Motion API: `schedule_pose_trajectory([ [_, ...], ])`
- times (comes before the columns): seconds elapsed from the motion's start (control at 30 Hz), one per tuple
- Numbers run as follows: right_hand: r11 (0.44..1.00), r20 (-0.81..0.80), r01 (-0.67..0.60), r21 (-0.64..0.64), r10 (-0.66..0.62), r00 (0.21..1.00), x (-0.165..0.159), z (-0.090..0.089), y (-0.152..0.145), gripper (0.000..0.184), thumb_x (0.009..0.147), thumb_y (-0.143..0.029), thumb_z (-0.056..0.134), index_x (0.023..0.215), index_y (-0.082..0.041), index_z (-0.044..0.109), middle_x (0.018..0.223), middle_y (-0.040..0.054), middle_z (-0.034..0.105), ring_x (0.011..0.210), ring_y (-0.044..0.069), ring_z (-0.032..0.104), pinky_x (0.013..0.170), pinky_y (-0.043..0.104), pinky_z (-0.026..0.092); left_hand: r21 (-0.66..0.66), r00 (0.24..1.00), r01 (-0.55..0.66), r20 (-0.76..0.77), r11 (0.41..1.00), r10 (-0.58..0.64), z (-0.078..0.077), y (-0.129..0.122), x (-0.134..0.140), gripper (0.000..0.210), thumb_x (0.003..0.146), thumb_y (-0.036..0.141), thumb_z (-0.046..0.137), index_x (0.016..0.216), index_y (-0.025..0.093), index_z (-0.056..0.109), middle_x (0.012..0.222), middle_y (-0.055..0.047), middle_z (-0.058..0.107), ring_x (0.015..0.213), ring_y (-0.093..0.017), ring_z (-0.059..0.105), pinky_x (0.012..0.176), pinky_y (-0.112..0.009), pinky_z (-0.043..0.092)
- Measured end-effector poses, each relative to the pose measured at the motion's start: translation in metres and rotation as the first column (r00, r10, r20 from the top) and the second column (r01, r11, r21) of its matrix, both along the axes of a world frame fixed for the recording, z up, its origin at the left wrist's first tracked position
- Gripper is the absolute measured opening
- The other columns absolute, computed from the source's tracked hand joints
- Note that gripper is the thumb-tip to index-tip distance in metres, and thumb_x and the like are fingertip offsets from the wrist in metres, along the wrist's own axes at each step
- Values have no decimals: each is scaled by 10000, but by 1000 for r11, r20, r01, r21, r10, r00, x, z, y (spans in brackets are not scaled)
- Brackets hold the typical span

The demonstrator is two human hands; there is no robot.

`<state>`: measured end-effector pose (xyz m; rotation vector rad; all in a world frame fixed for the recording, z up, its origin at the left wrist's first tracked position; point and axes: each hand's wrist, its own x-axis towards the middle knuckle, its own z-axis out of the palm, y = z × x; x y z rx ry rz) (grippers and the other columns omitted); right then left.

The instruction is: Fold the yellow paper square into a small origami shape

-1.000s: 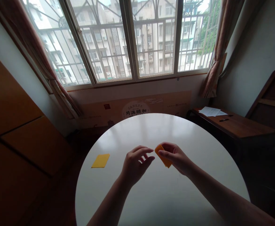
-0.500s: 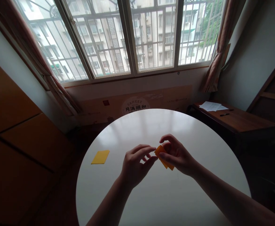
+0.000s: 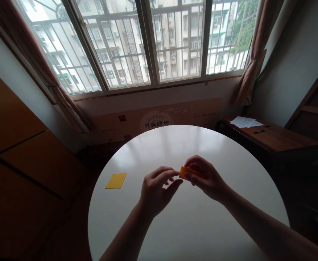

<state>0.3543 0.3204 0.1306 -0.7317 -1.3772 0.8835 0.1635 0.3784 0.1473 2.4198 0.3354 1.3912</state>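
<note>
Over the white round table point(image 3: 186, 224), my right hand point(image 3: 205, 177) pinches a small piece of folded orange paper point(image 3: 184, 172) between thumb and fingers. The paper looks narrow from this side, and its right part is hidden in the hand. My left hand point(image 3: 159, 188) is at the paper's left end. Its index fingertip meets or nearly meets the paper's edge, while the thumb stays apart just below. On the table's left side lies a flat yellow square of paper point(image 3: 116, 180).
A dark wooden side table point(image 3: 286, 139) with white sheets point(image 3: 243, 121) and a dark pen-like item point(image 3: 259, 132) stands at the right. Behind the round table is a printed panel point(image 3: 191, 108) under the window. An orange-brown cabinet point(image 3: 23, 156) stands at the left.
My right hand has turned the orange paper from a hanging, spread position to a narrow, nearly level one, its fingers closing around it. My left hand has hardly moved.
</note>
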Motion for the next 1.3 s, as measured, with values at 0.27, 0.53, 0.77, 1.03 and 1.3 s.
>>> schedule_pose_trajectory([
  [0.27,1000,-4,-11,-1,11,1000,-1,0,0,195,887,-245,730,1060,-237,640,928,27,678,816,154,640,674,259,541,5,1000,-29,11,1000,29,-3,-2,0,161,840,113,747,980,176,698,906,-46,715,645,-110,651,530,-214,574],
  [0.53,997,-21,-76,-3,76,997,1,-5,-1,307,891,-242,713,1181,-255,612,967,32,676,817,157,623,678,267,538,25,999,-29,31,999,28,-1,-2,2,161,843,118,745,986,177,701,903,-50,726,635,-115,656,524,-216,578],
  [0.77,994,-54,-97,-54,94,994,0,-3,-2,286,886,-220,712,1156,-238,623,863,16,666,695,127,582,574,224,487,36,999,-24,46,999,22,1,-3,3,177,830,104,755,983,179,706,908,-47,731,638,-115,663,529,-209,581],
  [1.03,996,-64,-81,-24,79,995,-1,-3,-3,289,874,-222,724,1148,-253,634,876,7,643,595,86,507,473,181,426,50,999,-20,44,999,18,0,-3,2,205,824,80,753,996,180,706,911,-51,729,654,-118,663,539,-210,578],
  [1.3,996,-75,-69,-63,64,995,-2,-3,-4,386,865,-211,711,1226,-262,586,867,-2,640,605,109,553,490,215,509,85,998,-41,43,996,38,2,-2,3,195,828,95,754,993,188,707,896,-49,737,713,-145,695,565,-220,586],
])
